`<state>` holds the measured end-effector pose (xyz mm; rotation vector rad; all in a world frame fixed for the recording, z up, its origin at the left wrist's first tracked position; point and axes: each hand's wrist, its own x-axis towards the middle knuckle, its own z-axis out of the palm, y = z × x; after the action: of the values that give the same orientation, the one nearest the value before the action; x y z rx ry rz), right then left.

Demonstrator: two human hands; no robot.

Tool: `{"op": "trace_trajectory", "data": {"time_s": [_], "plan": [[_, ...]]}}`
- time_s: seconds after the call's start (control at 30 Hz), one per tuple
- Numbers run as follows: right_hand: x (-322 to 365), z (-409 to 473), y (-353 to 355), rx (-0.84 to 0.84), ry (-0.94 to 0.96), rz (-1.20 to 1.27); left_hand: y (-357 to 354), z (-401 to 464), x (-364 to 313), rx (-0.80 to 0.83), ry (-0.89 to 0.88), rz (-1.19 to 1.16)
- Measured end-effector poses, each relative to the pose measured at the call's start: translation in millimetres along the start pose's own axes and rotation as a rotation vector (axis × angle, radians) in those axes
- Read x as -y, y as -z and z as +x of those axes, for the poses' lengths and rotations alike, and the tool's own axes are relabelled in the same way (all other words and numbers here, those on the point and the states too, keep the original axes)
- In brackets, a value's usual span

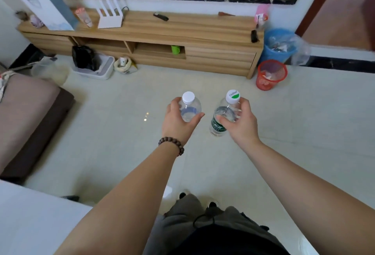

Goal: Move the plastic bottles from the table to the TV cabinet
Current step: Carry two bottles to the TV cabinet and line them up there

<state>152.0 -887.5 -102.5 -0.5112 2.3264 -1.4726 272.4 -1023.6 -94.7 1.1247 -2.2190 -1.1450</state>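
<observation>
My left hand [178,120] grips a clear plastic bottle [190,108] with a plain white cap, held upright over the pale tiled floor. In my right hand [241,120] is a second clear bottle [222,118] with a green label and a white-and-green cap. Both bottles hang side by side at mid-frame. Ahead, against the wall, stands the long wooden TV cabinet [182,29]; its top carries a white router, a remote and small items. A bead bracelet sits on my left wrist.
A red mesh bin [272,75] and a blue bin [279,44] stand at the cabinet's right end. A brown sofa [30,116] lies at left, a white table corner [30,220] at lower left. A white tray and a bag rest on the floor before the cabinet.
</observation>
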Motion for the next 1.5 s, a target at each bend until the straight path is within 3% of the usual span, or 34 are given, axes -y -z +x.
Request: {"op": "trace_trajectory", "data": {"time_s": [0.4,0.9,1.37,1.5], "plan": [[4,139,-12,-0.102,-0.009,-0.011,-47,154,-17,0.040,-0.052,0.014],[89,395,-91,-0.195,-0.052,0.060,-47,444,-42,0.070,-0.046,0.000],[95,652,-104,-0.125,-0.002,0.012,-133,679,-78,0.060,-0.088,0.031],[106,727,-97,-0.109,-0.011,-0.023,-151,742,-103,0.063,-0.029,0.037]]}}
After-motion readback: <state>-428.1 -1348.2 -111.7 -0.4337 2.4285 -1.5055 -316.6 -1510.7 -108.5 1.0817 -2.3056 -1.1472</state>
